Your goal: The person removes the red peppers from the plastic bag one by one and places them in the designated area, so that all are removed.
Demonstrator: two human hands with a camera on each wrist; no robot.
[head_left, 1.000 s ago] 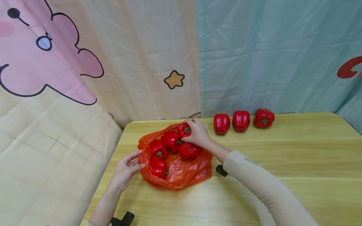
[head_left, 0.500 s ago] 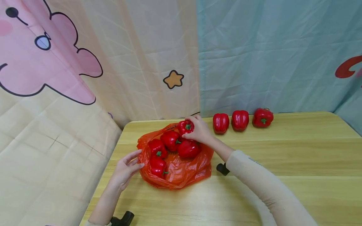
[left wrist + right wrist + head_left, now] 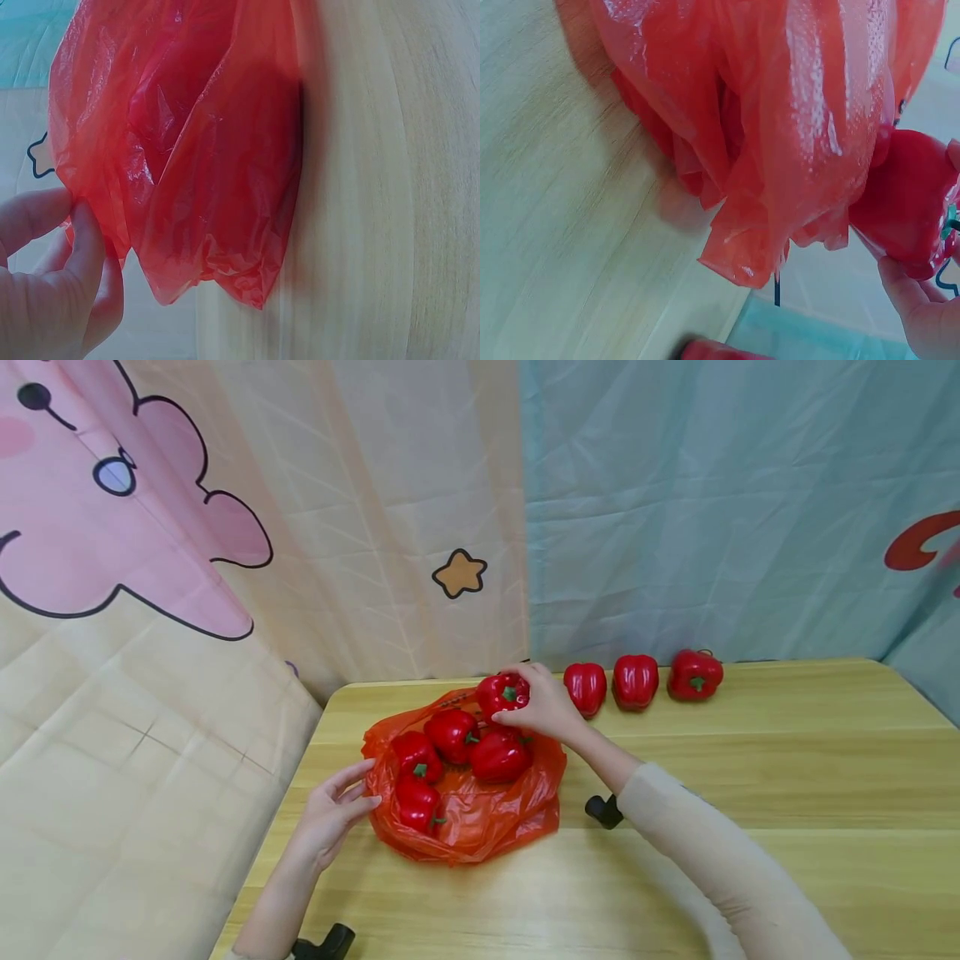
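A red bell pepper point(image 3: 498, 696) is gripped by my right hand point(image 3: 553, 703) at the far right rim of an orange-red plastic bag point(image 3: 491, 827). The right wrist view shows this pepper point(image 3: 907, 199) raised beside the bag's edge, stem facing outward, thumb against its side. Inside the wide-mouthed bag lie several more red peppers, such as one pepper point(image 3: 501, 757) just below the held one. My left hand point(image 3: 330, 817) pinches the bag's left rim; the left wrist view has its thumb and fingertips meeting at the plastic point(image 3: 202, 165).
Three red peppers stand in a row along the table's back edge: a left one point(image 3: 585, 688), a middle one point(image 3: 636, 682) and a right one point(image 3: 695, 675). A printed curtain point(image 3: 375, 527) hangs behind the wooden table point(image 3: 787, 777).
My right hand has drawn its pepper up and to the right, away from the other peppers in the bag. The left hand has stayed at the bag's left rim.
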